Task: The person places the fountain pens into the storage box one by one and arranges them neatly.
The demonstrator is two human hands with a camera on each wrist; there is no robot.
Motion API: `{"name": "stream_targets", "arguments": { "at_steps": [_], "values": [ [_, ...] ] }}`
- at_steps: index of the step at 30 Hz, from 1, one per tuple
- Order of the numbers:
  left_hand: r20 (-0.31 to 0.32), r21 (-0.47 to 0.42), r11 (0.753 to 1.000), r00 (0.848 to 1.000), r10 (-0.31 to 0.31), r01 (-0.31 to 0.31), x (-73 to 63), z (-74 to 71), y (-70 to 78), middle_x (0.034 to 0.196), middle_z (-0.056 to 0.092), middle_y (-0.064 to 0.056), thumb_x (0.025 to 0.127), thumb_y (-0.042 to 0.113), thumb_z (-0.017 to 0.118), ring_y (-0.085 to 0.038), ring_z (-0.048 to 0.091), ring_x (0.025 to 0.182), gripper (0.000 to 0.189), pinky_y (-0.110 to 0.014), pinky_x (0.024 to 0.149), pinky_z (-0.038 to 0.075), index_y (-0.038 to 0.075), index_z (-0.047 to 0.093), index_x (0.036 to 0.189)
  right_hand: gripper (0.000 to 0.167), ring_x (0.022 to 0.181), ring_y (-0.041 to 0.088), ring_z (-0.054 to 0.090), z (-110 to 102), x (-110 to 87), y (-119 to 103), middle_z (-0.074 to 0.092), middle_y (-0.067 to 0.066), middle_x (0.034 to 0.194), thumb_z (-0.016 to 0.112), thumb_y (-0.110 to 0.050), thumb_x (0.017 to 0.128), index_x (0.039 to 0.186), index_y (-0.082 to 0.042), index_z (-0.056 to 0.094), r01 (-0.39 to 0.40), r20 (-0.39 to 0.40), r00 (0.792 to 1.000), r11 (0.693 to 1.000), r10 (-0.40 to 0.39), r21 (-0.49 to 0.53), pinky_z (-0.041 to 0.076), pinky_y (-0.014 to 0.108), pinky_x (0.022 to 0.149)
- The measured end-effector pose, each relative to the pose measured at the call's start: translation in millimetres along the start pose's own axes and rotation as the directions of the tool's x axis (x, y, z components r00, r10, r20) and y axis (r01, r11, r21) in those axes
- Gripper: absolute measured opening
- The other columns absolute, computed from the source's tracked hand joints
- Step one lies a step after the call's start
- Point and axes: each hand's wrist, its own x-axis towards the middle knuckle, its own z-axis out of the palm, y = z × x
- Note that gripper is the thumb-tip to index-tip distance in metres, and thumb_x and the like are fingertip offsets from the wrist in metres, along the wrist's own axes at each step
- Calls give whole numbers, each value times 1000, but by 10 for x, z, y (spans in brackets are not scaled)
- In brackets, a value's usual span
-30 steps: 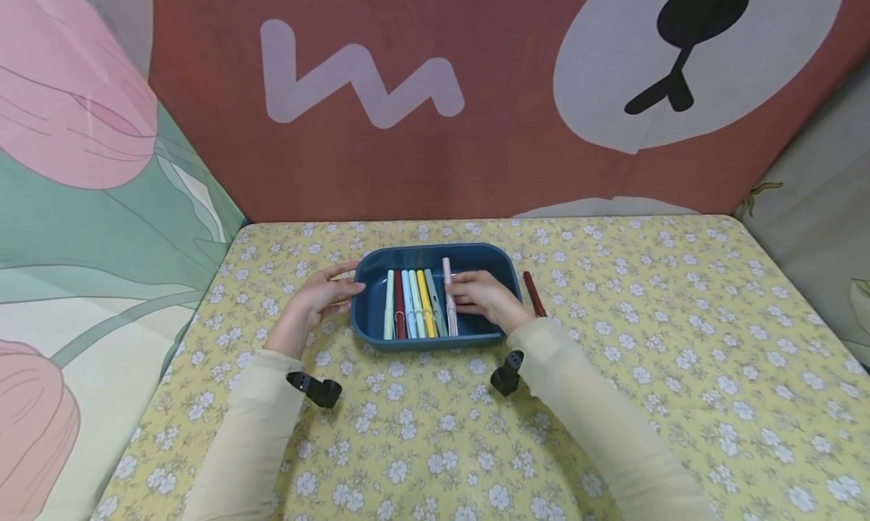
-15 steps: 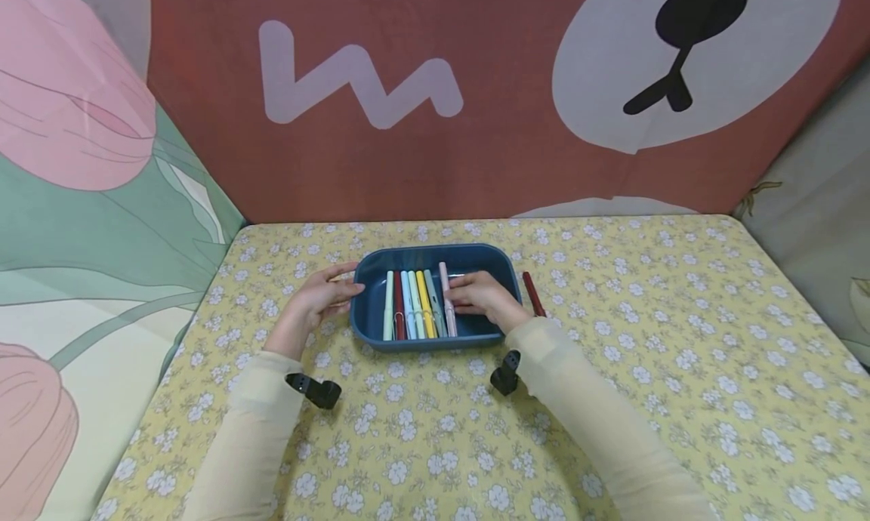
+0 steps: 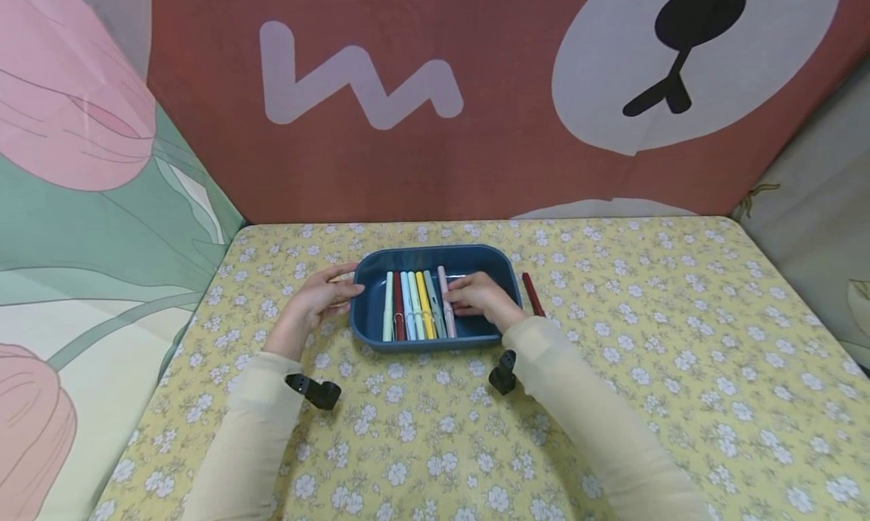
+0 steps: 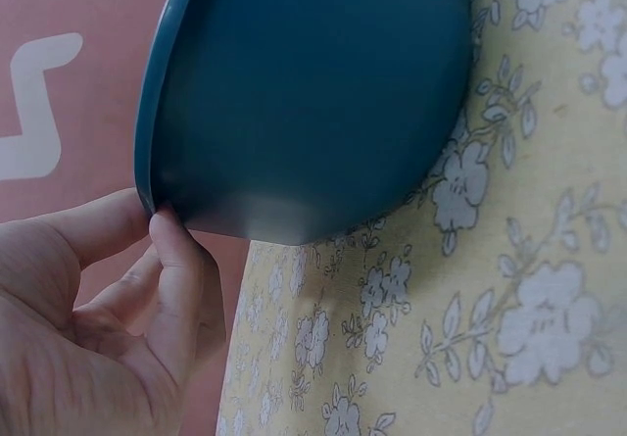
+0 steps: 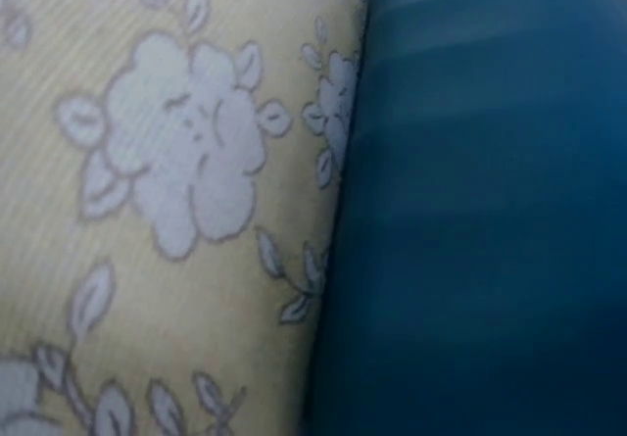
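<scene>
A dark blue tray point(image 3: 435, 346) with rounded corners holds a row of pens lying side by side. My left hand point(image 3: 314, 298) pinches its left end; in the left wrist view, thumb and finger of that hand point(image 4: 127, 304) grip the rim of the tray point(image 4: 304, 103). Inside the tray, my right hand point(image 3: 479, 294) holds a pink pen point(image 3: 444, 281) at the row's right end, close beside a grey-blue pen point(image 3: 433, 298). The right wrist view shows just the tray's outer wall point(image 5: 480, 211) and tablecloth, with the right hand out of sight.
Also in the row are a yellow pen point(image 3: 424, 298), a dark red pen point(image 3: 399, 302) and several pale green or blue ones. Another dark red pen point(image 3: 533, 293) lies on the flowered tablecloth point(image 3: 652, 340), right of the tray. A brown printed backdrop point(image 3: 435, 174) stands behind the table.
The pink pen's upper end has shifted left and toward me, bringing it nearer the grey-blue pen. The right hand moved slightly with it; the left hand stayed on the tray.
</scene>
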Motion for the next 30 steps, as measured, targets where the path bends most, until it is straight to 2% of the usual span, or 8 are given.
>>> {"name": "stream_targets", "arguments": {
  "at_steps": [5, 11, 16, 26, 30],
  "values": [
    [3, -4, 1000, 1000, 1, -1, -10, 4, 11, 155, 30, -14, 96, 14, 57, 0, 60, 73, 61, -14, 58, 51, 21, 31, 151, 31, 76, 9, 61, -3, 3, 23, 66, 10, 104, 61, -11, 94, 122, 2, 62, 26, -1, 1000, 999, -27, -38, 58, 27, 80],
    [4, 1, 1000, 1000, -2, 2, -3, 2, 1, 156, 27, -15, 97, 14, 57, 0, 60, 74, 61, -14, 57, 51, 21, 30, 151, 27, 73, 9, 61, -1, 12, 44, 66, 8, 96, 60, -6, 93, 117, 4, 64, 49, 12, 999, 996, -48, -71, 58, 26, 75],
    [0, -2, 1000, 1000, -2, 2, -19, 10, 4, 156, 27, -14, 97, 13, 57, -1, 59, 73, 61, -14, 57, 50, 21, 30, 151, 27, 73, 9, 61, 10, 15, 43, 66, 7, 94, 61, -8, 93, 118, 3, 64, 33, 9, 999, 997, -32, -67, 58, 25, 73],
    [-3, -1, 1000, 1000, 5, -5, 3, 10, -8, 155, 28, -14, 96, 14, 57, 0, 59, 71, 61, -14, 56, 50, 21, 30, 151, 29, 74, 10, 61, 4, -10, 25, 65, 8, 99, 60, -9, 94, 121, 1, 63, 40, -3, 999, 997, -40, -62, 58, 26, 75],
    [-4, 7, 1000, 1000, 14, -14, -12, 16, 3, 154, 30, -14, 96, 15, 59, -1, 59, 71, 61, -14, 58, 51, 21, 32, 151, 29, 78, 11, 61, -5, -24, 21, 64, 12, 108, 59, -9, 94, 121, 0, 62, 62, -16, 998, 997, -63, -48, 57, 28, 79]
  ]
}}
